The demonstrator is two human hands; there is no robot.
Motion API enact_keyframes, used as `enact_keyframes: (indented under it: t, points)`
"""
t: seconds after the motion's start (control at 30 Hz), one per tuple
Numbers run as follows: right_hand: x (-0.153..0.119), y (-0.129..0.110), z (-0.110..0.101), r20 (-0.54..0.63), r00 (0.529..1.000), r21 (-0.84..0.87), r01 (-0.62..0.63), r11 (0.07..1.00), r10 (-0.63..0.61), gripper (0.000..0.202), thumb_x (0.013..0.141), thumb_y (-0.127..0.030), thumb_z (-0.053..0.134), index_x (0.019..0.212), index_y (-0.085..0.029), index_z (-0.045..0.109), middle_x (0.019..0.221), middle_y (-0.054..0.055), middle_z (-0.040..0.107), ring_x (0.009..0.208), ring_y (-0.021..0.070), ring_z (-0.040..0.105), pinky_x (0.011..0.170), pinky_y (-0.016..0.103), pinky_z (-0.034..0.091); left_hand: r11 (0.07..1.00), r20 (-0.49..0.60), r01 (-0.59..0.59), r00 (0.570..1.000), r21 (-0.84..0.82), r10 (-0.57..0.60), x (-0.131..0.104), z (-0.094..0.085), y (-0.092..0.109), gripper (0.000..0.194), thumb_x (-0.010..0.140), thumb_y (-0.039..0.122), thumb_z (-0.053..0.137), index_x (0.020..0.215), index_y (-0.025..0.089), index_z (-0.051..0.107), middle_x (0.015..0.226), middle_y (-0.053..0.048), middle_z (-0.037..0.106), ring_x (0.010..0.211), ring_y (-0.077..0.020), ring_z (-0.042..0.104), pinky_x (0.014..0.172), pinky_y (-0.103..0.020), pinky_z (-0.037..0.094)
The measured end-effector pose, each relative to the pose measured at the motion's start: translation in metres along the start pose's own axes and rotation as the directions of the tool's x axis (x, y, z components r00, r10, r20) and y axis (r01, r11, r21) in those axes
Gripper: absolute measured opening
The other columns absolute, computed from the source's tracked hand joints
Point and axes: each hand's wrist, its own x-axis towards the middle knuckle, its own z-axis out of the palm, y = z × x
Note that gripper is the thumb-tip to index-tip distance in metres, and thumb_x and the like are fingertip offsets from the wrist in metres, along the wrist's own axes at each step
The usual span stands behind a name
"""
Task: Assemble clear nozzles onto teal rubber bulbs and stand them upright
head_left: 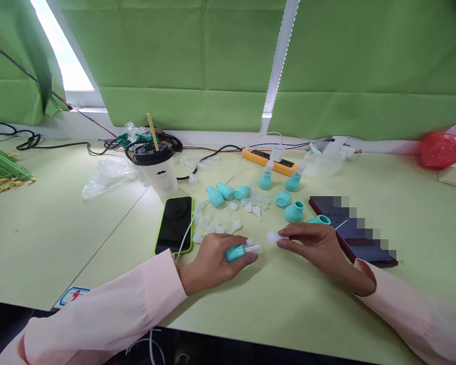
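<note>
My left hand [209, 261] is closed around a teal squeeze bulb [233, 253], lying sideways with a clear tube [255, 249] pointing right from its mouth. A small round white piece [250, 242] shows by the index fingertip. Between thumb and fingers, my right hand [315, 246] pinches a small translucent white tip [272, 236], held apart from the tube. Loose teal bulbs [294, 212] lie beyond the hands, some with open mouths showing. Two bulbs [265, 180] stand upright with clear tops. Small white pieces [237, 225] are scattered in the middle.
A phone with a green edge [174, 225] lies left, a white cable crossing it. Right of my right hand is a dark red phone [353, 235]. Behind stand a lidded cup [155, 170] with a straw and an orange power strip [269, 161]. Plastic bags [327, 157] lie farther back.
</note>
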Motion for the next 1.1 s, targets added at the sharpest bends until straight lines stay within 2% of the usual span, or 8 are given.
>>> enact_keyframes:
  t: [0.1, 0.23, 0.5, 0.7, 0.83, 0.93, 1.1]
  points:
    - [0.0011, -0.0040, -0.0013, 0.118, 0.992, 0.071, -0.057, 0.996, 0.048, 0.008, 0.059, -0.024, 0.070, 0.067, -0.022, 0.068, 0.064, 0.001, 0.066, 0.058, 0.0146, 0.059, 0.051, 0.026, 0.048, 0.999, 0.018, -0.020, 1.000, 0.036, 0.019, 0.0004, 0.0000, -0.0004, 0.030, 0.078, 0.038, 0.048, 0.068, 0.013, 0.061, 0.053, -0.001, 0.053, 0.049, -0.0102, 0.046, 0.048, -0.021, 0.034]
    - [0.0005, -0.0080, 0.0009, 0.200, 0.976, 0.107, -0.114, 0.988, 0.091, 0.008, 0.061, -0.023, 0.067, 0.069, -0.022, 0.068, 0.061, 0.000, 0.065, 0.056, 0.0118, 0.059, 0.051, 0.023, 0.047, 0.999, 0.017, -0.043, 0.999, 0.015, 0.043, -0.0001, 0.0004, -0.0001, 0.029, 0.077, 0.038, 0.049, 0.075, 0.013, 0.064, 0.054, -0.001, 0.054, 0.049, -0.0096, 0.045, 0.048, -0.021, 0.033]
    - [0.0008, -0.0105, 0.0011, 0.223, 0.967, 0.069, -0.142, 0.987, 0.123, 0.011, 0.062, -0.027, 0.066, 0.068, -0.018, 0.068, 0.063, 0.002, 0.066, 0.058, 0.0134, 0.060, 0.052, 0.025, 0.049, 0.998, 0.047, -0.061, 0.997, 0.005, 0.061, 0.0010, -0.0009, 0.0019, 0.027, 0.077, 0.035, 0.049, 0.072, 0.013, 0.064, 0.049, 0.001, 0.046, 0.045, -0.0079, 0.037, 0.044, -0.020, 0.029]
    - [0.0012, -0.0113, 0.0012, 0.227, 0.970, 0.064, -0.108, 0.992, 0.091, 0.009, 0.063, -0.026, 0.065, 0.068, -0.018, 0.068, 0.063, 0.002, 0.065, 0.058, 0.0131, 0.060, 0.052, 0.024, 0.049, 0.999, 0.045, -0.052, 0.998, 0.013, 0.052, -0.0004, -0.0002, 0.0015, 0.027, 0.077, 0.036, 0.049, 0.078, 0.013, 0.064, 0.051, 0.001, 0.050, 0.045, -0.0081, 0.039, 0.045, -0.020, 0.031]
    - [0.0010, -0.0098, 0.0013, 0.245, 0.967, 0.098, -0.098, 0.990, 0.071, 0.009, 0.063, -0.026, 0.066, 0.067, -0.018, 0.068, 0.061, 0.002, 0.065, 0.056, 0.0134, 0.059, 0.051, 0.025, 0.049, 0.998, 0.032, -0.059, 0.998, 0.017, 0.058, -0.0004, -0.0001, 0.0018, 0.027, 0.077, 0.036, 0.048, 0.074, 0.014, 0.063, 0.050, 0.001, 0.049, 0.045, -0.0079, 0.040, 0.045, -0.020, 0.030]
    - [0.0003, -0.0071, 0.0010, 0.266, 0.959, 0.118, -0.129, 0.985, 0.094, 0.010, 0.062, -0.025, 0.067, 0.069, -0.018, 0.068, 0.063, 0.003, 0.065, 0.058, 0.0133, 0.059, 0.052, 0.025, 0.048, 0.997, 0.046, -0.077, 0.996, 0.030, 0.075, -0.0002, -0.0001, 0.0006, 0.027, 0.077, 0.036, 0.048, 0.070, 0.014, 0.062, 0.049, 0.001, 0.047, 0.045, -0.0080, 0.039, 0.044, -0.020, 0.030]
    - [-0.0002, -0.0055, 0.0002, 0.275, 0.951, 0.037, -0.159, 0.987, 0.143, 0.016, 0.060, -0.026, 0.069, 0.074, -0.019, 0.069, 0.067, 0.004, 0.066, 0.060, 0.0133, 0.058, 0.049, 0.023, 0.045, 0.994, 0.094, -0.102, 0.991, 0.040, 0.097, 0.0005, 0.0000, -0.0004, 0.029, 0.079, 0.037, 0.046, 0.070, 0.013, 0.061, 0.051, 0.000, 0.051, 0.047, -0.0094, 0.042, 0.046, -0.021, 0.031]
